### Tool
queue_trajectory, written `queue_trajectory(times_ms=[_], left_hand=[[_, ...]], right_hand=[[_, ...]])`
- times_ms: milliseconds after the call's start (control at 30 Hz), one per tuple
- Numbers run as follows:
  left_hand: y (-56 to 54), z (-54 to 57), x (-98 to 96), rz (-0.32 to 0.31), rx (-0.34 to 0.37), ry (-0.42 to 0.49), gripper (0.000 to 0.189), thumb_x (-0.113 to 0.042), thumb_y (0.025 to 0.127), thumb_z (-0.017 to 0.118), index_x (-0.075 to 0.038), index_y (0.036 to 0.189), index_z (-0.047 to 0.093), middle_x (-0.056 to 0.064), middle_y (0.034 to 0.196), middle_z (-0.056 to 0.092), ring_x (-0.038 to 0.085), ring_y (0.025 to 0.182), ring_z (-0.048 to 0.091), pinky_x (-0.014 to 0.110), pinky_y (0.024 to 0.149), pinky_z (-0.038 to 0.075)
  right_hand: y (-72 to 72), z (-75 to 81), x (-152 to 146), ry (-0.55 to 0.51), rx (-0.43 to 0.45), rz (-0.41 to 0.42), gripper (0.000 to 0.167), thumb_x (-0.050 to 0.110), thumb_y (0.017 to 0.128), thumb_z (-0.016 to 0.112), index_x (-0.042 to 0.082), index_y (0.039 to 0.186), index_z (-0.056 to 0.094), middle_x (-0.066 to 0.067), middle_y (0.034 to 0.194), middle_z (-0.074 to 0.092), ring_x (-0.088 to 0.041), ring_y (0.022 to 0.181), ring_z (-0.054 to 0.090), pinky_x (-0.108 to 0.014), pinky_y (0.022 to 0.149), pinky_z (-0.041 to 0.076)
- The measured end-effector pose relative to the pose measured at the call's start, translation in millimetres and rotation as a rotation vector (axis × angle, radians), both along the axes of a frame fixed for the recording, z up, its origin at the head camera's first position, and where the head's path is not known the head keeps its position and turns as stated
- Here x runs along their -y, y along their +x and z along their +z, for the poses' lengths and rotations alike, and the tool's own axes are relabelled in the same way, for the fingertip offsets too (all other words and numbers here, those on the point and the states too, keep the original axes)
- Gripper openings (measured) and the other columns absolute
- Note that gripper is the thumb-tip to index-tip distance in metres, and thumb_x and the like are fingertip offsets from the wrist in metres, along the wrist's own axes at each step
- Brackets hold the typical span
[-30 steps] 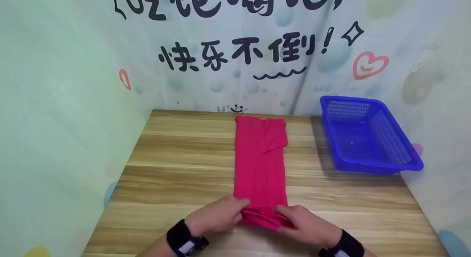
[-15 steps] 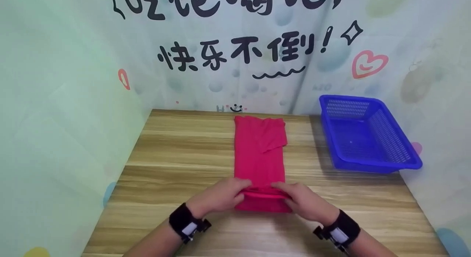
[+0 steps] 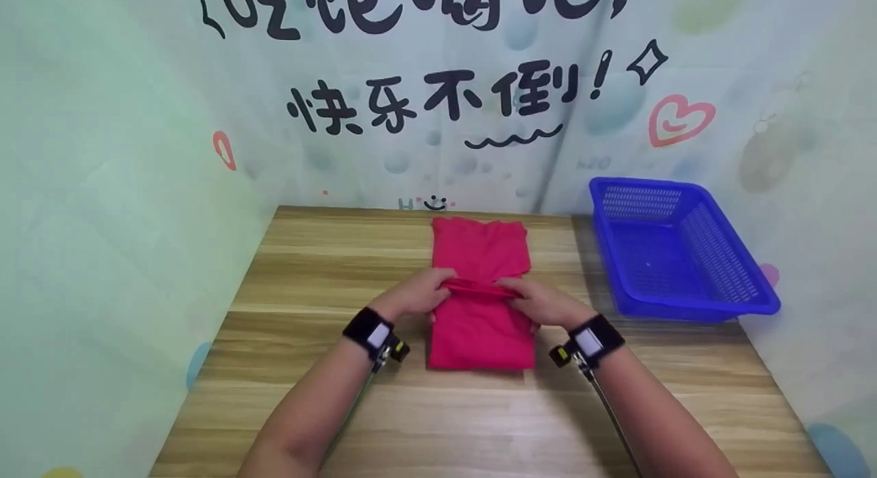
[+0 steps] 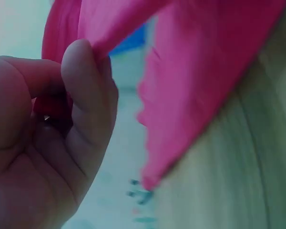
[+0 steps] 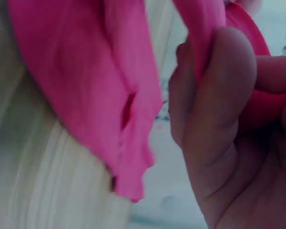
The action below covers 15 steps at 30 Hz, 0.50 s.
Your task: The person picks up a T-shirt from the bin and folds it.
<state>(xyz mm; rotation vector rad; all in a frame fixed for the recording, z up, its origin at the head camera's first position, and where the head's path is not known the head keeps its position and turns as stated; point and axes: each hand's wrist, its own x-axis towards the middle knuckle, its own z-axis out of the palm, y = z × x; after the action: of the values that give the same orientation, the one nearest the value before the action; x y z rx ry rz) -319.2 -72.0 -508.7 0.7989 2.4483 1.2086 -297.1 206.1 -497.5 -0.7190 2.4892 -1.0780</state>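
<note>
A pinkish-red garment [image 3: 482,334] lies lengthwise on the wooden table, its near part folded over toward the far end. My left hand [image 3: 418,291] pinches the left end of the raised folded edge between thumb and curled fingers. At the other end of that edge, my right hand [image 3: 545,302] grips the cloth in the same way. In the left wrist view, the garment's held layer [image 4: 119,21] is lifted above the lower layer. The right wrist view shows cloth [image 5: 202,28] caught between the thumb and fingers. Both hands wear black wrist straps with small cameras.
A blue plastic basket [image 3: 685,259] with perforated sides stands at the back right of the wooden table [image 3: 329,272]. A printed fabric backdrop [image 3: 438,163] rises behind the table and along both sides.
Both hands have moved away from the near side toward the far end, carrying the garment's near edge with them. The garment is now shorter, with a fold at its near side.
</note>
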Motion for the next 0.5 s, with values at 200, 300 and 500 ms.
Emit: queue_trajectory(times_ms=[200,300,500], left_hand=[[-34.4,-26.7,-8.3,0.112,0.087,-0.024,0.009,-0.008,0.101,0.047,-0.01,0.1,0.055,0.01,0.086,0.056,0.022,0.051,0.061,0.039,0.051,0.055],[-42.0,-32.7,-12.0,0.169,0.052,-0.109,0.007,-0.01,0.1,0.047,-0.009,0.098,0.054,0.011,0.085,0.055,0.02,0.05,0.062,0.033,0.048,0.054],[-50.1,-27.4,-15.7,0.208,-0.155,-0.373,0.019,-0.017,0.094,0.062,-0.003,0.105,0.055,0.009,0.085,0.059,0.019,0.071,0.063,0.031,0.065,0.054]], right_hand=[[-30.8,-27.6,4.7,0.023,-0.037,-0.11,0.049,-0.004,0.092,0.05,0.009,0.139,0.05,-0.022,0.106,0.061,-0.018,0.044,0.055,-0.039,0.041,0.052],[-37.4,-39.2,7.6,0.073,-0.065,-0.193,0.045,0.0,0.092,0.054,0.009,0.136,0.052,-0.022,0.105,0.061,-0.017,0.045,0.056,-0.032,0.042,0.05],[-44.4,-46.0,11.2,0.21,-0.272,-0.272,0.041,0.01,0.086,0.071,0.007,0.124,0.054,-0.017,0.105,0.063,-0.027,0.075,0.065,-0.04,0.069,0.054]])
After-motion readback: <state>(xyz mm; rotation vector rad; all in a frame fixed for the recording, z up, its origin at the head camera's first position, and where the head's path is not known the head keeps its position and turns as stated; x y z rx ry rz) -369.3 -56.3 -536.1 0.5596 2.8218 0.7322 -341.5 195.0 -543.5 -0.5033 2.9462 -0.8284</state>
